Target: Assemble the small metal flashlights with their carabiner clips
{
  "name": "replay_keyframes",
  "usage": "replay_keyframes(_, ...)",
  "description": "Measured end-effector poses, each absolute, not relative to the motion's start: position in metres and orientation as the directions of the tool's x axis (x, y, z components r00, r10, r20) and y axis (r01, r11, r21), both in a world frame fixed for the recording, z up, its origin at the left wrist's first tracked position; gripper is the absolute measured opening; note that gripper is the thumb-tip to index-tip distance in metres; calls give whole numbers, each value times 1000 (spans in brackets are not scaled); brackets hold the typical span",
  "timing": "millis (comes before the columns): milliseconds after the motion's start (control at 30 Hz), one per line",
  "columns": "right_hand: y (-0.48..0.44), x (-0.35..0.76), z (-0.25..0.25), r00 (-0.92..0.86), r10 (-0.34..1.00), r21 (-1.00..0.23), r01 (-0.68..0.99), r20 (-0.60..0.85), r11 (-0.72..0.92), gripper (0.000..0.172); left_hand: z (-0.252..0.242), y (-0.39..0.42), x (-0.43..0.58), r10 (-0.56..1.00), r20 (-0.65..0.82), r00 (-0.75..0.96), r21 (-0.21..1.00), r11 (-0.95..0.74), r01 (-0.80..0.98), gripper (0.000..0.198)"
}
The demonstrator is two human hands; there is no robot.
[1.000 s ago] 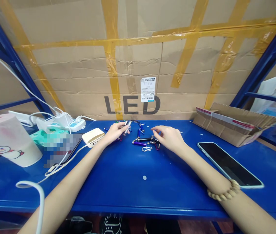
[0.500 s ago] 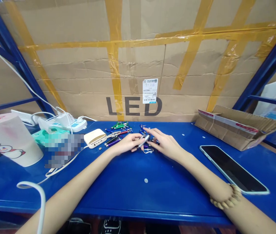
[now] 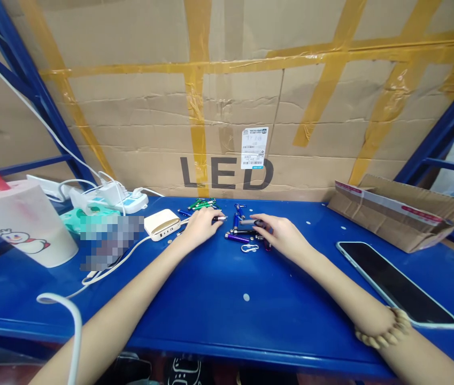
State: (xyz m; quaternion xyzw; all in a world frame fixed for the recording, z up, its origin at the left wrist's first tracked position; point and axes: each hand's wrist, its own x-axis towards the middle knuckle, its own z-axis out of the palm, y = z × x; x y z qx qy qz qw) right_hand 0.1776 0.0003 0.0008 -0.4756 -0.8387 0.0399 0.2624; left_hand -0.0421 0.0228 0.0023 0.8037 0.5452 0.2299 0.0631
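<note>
My left hand (image 3: 201, 230) is closed, thumb and fingers pinching a small dark tube with a silver tip (image 3: 221, 218). It rests over the left group of small metal tubes, which look like mini flashlights. My right hand (image 3: 286, 235) is closed around a grey tube with a dark end (image 3: 249, 222). Under and beside its fingers lie a purple tube (image 3: 238, 238), a blue tube (image 3: 236, 219) and a black tube (image 3: 244, 231). A silver carabiner clip (image 3: 249, 248) lies just in front of them. Several green tubes (image 3: 203, 203) are heaped behind my left hand.
At left stand a white cup (image 3: 30, 230), a cream power bank (image 3: 161, 224) with a cable, and a power strip (image 3: 132, 202). A phone (image 3: 397, 283) and an open cardboard tray (image 3: 391, 214) are at right. A large carton (image 3: 146, 133) forms the back.
My hands were together on a silver tube; now they are apart, the left further left over the other group, each pinching a tube. The view has shifted slightly.
</note>
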Motion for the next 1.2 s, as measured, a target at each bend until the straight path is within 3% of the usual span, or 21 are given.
replay_keyframes(67, 1, 178, 1, -423, 822, -328, 770, 382, 548, 27, 6, 30, -56, 927, 257, 272, 246, -335, 910, 29)
replay_keyframes(233, -1, 177, 0, -446, 808, -355, 736, 385, 576, 25, 14, 42, -94, 935, 326, 138, 105, -181, 978, 43)
replay_keyframes(367, -3, 176, -1, -535, 754, -357, 667, 381, 653, 24, 10, 47, -110, 975, 190, 112, 27, -119, 993, 33)
replay_keyframes(500, -8, 172, 1, -627, 681, -299, 614, 377, 731, 27, 7, 47, -111, 970, 197, 143, 45, -154, 987, 27)
replay_keyframes(633, -12, 168, 2, -606, 686, -256, 645, 404, 720, 28, 14, 47, -110, 957, 275, 89, 124, -127, 984, 25)
replay_keyframes(800, -7, 170, -2, -594, 703, -264, 660, 390, 704, 29, 28, 44, -115, 917, 399, -1, 292, -126, 948, 20)
replay_keyframes(933, -5, 167, -5, -529, 737, -299, 686, 421, 663, 28, 33, 40, -118, 885, 464, -33, 348, -148, 926, 20)
replay_keyframes(1033, 0, 156, -4, -515, 733, -285, 695, 444, 660, 26, 30, 40, -115, 903, 428, -44, 356, -123, 926, 23)
replay_keyframes(1200, 30, 117, 5, -595, 682, -170, 688, 425, 706, 26, 19, 44, -106, 971, 230, 58, 325, -132, 937, 17)
